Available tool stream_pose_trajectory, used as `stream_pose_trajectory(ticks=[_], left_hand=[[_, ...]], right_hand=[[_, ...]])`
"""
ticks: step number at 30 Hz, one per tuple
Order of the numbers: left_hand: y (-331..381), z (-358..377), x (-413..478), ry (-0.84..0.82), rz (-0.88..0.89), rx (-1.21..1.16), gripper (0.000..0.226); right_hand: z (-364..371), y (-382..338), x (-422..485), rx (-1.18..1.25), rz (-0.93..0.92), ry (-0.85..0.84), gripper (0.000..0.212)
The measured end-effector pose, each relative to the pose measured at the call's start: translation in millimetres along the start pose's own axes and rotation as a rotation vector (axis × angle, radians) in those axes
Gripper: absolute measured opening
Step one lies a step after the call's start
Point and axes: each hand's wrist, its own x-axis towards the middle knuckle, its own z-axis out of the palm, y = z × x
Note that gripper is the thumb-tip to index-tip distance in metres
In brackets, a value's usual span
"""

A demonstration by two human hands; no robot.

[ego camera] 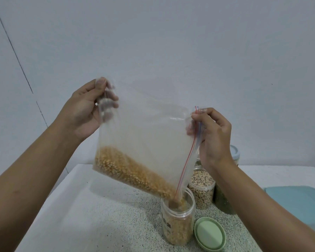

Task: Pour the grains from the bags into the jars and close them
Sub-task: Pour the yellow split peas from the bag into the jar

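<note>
Speckled counter [98, 215] lies below our hands. Our left hand [84, 113] pinches a corner of the bag [144, 128], our right hand [213, 135] its zip edge, tipping corn [127, 170] into the jar [177, 220] under that hand. We judge corn is left to pour; the lid [209, 233] lies off.

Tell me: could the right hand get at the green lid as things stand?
Probably not yet. The green lid lies uncovered beside the jar, below the right hand, but that hand pinches the zip edge of the bag mid-pour, so it would have to let go first.
</note>
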Motion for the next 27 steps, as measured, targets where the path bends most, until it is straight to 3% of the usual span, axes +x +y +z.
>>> stream_pose_trajectory(ticks=[27], left_hand=[[3.8,-3.2,6.2,-0.008,0.03,0.003,0.029]], right_hand=[[4.6,0.9,2.7,0.001,-0.007,-0.017,0.027]])
